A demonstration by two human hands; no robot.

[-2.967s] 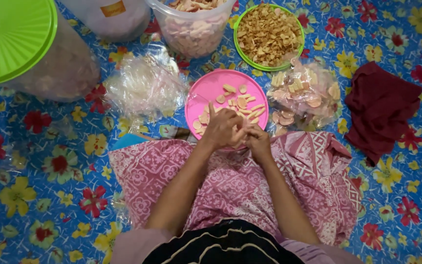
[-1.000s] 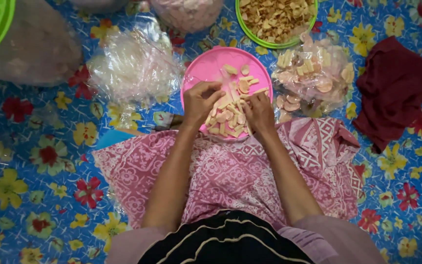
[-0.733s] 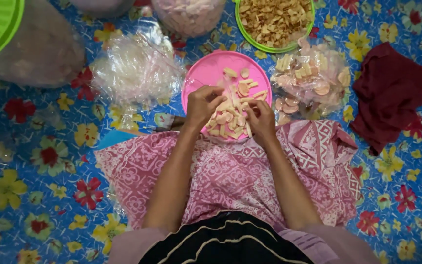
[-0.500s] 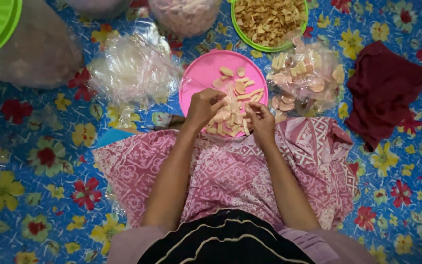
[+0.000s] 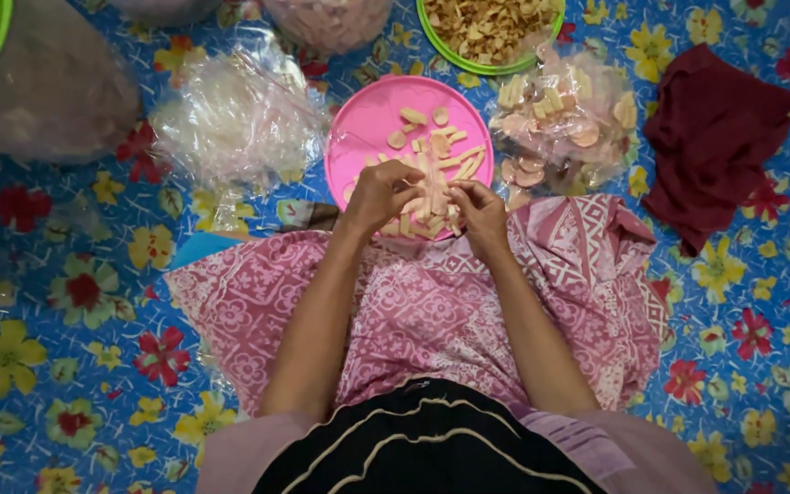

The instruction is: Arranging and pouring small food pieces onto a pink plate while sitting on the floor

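Left hand (image 5: 384, 194) and right hand (image 5: 481, 207) close together over the near edge of a round pink plate (image 5: 368, 119), fingers (image 5: 411, 183) curled and pinching a bunch of pale tan cracker sticks (image 5: 431, 186) between both hands. More of the same sticks and small round chips scattered on the plate just beyond the fingers. Right of the fingers, a clear plastic bag of chips (image 5: 561, 119), touching the plate's rim. Left of the fingers, a crumpled heap of empty clear bags (image 5: 230, 117). Farther beyond the fingers, a green bowl of golden chips (image 5: 491, 27). Well off to the right, a dark red cloth (image 5: 722, 137). Beneath the wrists, a pink patterned cloth (image 5: 432, 302) across the lap, all on a blue floral floor mat (image 5: 48, 366).
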